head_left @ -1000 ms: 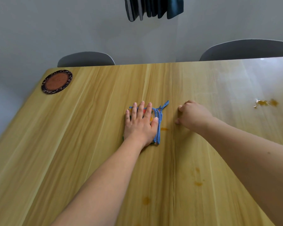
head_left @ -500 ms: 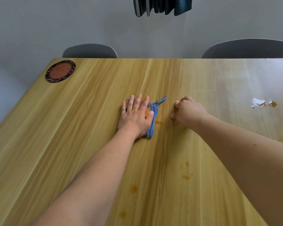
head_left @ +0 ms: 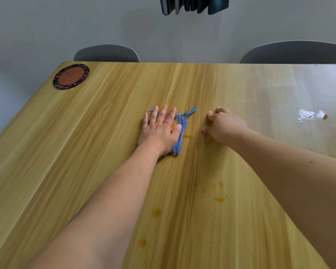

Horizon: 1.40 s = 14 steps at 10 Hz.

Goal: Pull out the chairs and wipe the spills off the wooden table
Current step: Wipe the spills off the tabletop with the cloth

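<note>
Coaster (head_left: 71, 76) far-left; two chairs (head_left: 106, 53) behind; possibly wet glare right.

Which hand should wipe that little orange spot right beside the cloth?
Probably the left hand: it already presses flat on the cloth, and the orange spot sits just past the cloth's edge. The right hand holds nothing.

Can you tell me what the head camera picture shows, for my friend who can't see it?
A person's left hand presses a blue-edged cloth flat on a wooden table, while the right hand rests beside it with fingers curled. Orange spills dot the wood, a round coaster sits far left, and two grey chairs stand behind.
</note>
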Each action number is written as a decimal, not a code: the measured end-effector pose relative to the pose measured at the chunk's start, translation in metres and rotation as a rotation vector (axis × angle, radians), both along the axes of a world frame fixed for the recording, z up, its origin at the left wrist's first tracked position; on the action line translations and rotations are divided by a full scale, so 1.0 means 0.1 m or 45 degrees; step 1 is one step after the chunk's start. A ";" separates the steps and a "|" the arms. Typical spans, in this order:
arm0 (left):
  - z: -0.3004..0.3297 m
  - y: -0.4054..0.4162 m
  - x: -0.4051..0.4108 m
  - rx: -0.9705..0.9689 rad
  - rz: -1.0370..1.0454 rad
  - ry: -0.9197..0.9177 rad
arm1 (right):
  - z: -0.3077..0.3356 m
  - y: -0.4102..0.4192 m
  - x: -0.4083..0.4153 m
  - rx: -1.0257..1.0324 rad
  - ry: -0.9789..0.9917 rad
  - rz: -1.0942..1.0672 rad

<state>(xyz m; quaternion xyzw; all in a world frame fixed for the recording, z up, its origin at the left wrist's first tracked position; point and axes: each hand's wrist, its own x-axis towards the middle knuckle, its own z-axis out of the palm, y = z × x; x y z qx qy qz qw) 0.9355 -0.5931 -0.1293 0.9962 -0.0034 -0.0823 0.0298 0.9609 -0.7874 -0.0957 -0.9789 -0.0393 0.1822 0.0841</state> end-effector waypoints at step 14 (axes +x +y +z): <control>0.04 0.35 -2.25 -0.014 0.036 0.027 | 0.31 0.36 -2.10 -0.096 -0.012 0.372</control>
